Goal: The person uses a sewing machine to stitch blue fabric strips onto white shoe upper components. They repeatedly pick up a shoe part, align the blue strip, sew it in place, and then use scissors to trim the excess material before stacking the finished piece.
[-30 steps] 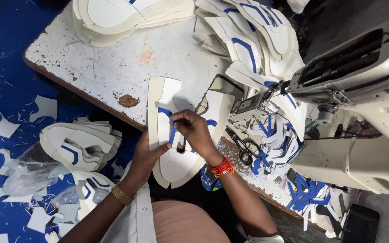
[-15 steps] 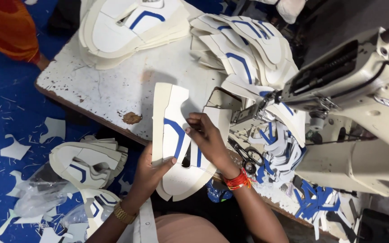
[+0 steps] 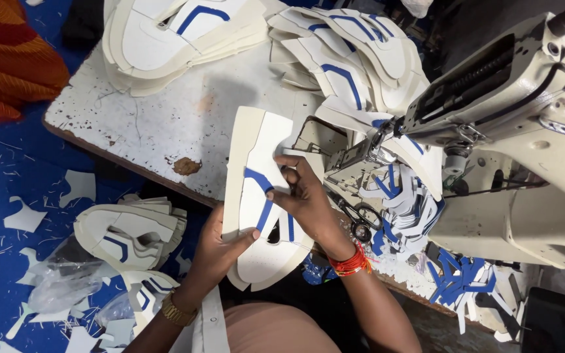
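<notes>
A white shoe-upper panel (image 3: 256, 163) with blue stripes lies over the front edge of the worn white table (image 3: 165, 117). My left hand (image 3: 220, 248) grips its near left edge, thumb on top. My right hand (image 3: 305, 199) presses down on the panel's right side beside a blue stripe, fingers pinched at the edge. A cream sewing machine (image 3: 524, 117) stands to the right, its needle area (image 3: 374, 147) close to my right hand.
Stacks of similar white-and-blue panels sit at the table's back (image 3: 184, 33) and back right (image 3: 348, 59). More panels (image 3: 132, 229) and white scraps lie on the blue floor. Scissors (image 3: 358, 225) rest by the machine. Orange cloth (image 3: 8, 65) shows at upper left.
The view has shifted, so the table and panel sit lower in frame. My right hand slid up along the panel's right side; my left hand keeps its grip.
</notes>
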